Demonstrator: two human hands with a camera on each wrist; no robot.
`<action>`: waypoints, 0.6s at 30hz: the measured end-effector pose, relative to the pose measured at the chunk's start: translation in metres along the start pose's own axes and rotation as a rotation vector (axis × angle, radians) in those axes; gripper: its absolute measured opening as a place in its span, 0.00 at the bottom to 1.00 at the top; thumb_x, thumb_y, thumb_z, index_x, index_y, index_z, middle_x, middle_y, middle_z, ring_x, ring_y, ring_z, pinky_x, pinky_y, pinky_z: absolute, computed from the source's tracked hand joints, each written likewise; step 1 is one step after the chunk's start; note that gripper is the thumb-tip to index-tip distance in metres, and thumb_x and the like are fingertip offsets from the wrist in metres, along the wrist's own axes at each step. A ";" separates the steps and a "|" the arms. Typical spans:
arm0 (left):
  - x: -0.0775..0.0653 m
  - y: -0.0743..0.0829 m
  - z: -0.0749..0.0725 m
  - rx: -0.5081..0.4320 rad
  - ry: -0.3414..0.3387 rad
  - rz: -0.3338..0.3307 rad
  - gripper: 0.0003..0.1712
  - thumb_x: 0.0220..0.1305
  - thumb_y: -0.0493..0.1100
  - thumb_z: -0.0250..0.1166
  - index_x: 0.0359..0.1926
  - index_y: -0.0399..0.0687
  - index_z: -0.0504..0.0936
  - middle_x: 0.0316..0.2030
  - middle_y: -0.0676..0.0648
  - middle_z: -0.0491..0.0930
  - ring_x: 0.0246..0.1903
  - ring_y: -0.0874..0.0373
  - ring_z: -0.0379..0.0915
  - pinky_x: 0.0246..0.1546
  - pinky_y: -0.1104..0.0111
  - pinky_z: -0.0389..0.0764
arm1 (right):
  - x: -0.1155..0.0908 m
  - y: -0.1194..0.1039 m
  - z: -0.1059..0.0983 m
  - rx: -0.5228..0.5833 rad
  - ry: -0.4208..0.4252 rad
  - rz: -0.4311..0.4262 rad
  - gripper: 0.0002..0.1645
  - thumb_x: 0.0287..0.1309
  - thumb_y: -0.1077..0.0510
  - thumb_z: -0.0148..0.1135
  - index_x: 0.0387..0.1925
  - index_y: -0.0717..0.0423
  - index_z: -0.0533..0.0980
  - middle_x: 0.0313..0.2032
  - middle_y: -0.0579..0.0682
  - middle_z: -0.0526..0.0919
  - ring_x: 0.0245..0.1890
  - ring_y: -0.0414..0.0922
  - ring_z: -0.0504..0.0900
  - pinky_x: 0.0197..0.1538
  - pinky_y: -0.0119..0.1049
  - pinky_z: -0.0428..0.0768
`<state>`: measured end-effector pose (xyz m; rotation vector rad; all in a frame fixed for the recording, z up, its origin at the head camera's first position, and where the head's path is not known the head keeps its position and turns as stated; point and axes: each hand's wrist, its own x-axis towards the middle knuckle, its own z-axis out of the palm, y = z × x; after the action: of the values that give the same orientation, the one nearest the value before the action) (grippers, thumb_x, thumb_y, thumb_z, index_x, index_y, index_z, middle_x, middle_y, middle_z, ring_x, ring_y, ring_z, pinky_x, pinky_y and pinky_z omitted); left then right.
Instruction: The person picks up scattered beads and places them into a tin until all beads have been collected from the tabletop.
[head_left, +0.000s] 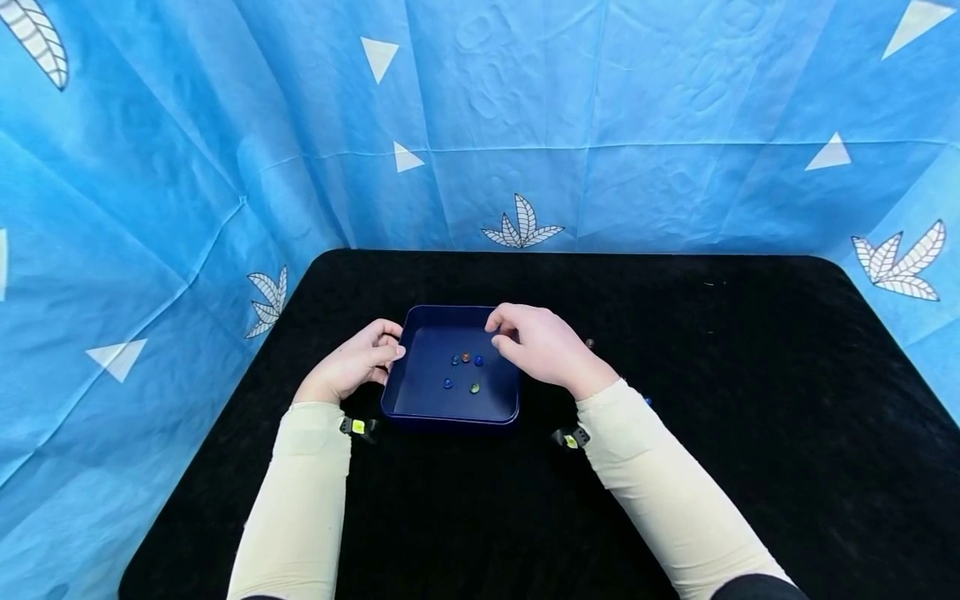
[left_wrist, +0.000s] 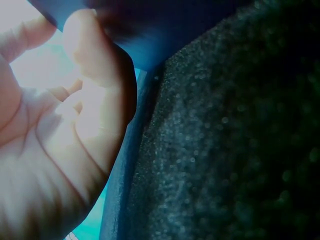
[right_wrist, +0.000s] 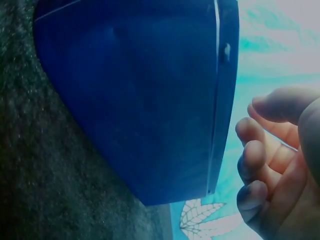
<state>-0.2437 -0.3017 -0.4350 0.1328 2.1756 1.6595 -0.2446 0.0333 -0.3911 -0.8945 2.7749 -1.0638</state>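
A shallow dark blue box (head_left: 450,408) lies on the black tabletop in the head view. Several small glass marbles rest on its floor: an orange one (head_left: 466,357), a green one (head_left: 474,388) and some blue ones (head_left: 447,383). My left hand (head_left: 358,360) grips the box's left side, its thumb at the rim and fingers behind. Over the back right corner hovers my right hand (head_left: 543,346), fingers loosely bent and thumb apart from the index finger. The right wrist view shows this hand (right_wrist: 280,155) above the box's side wall (right_wrist: 135,105), with nothing visible between its fingers.
To the right of the box, a brownish marble (head_left: 589,342) and a blue one (head_left: 648,401) lie on the black cloth (head_left: 750,375), partly hidden by the right arm. A blue curtain (head_left: 480,100) with leaf prints hangs behind the table and along its left side.
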 end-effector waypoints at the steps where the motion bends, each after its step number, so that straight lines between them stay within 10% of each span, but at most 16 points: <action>1: 0.000 0.000 0.000 0.000 -0.002 0.001 0.25 0.72 0.41 0.61 0.62 0.35 0.62 0.39 0.41 0.75 0.30 0.54 0.75 0.31 0.61 0.83 | 0.000 0.000 -0.001 -0.002 0.002 0.006 0.09 0.68 0.54 0.61 0.48 0.48 0.79 0.37 0.40 0.81 0.34 0.41 0.78 0.42 0.40 0.78; 18: 0.001 -0.002 -0.002 -0.013 -0.015 0.007 0.26 0.72 0.41 0.61 0.63 0.36 0.61 0.39 0.40 0.75 0.31 0.53 0.76 0.32 0.60 0.83 | -0.009 0.011 -0.027 0.037 0.045 0.031 0.07 0.67 0.53 0.61 0.45 0.45 0.79 0.33 0.40 0.80 0.28 0.42 0.75 0.36 0.41 0.76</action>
<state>-0.2448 -0.3041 -0.4362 0.1488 2.1557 1.6703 -0.2489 0.0606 -0.3785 -0.8306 2.7857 -1.1409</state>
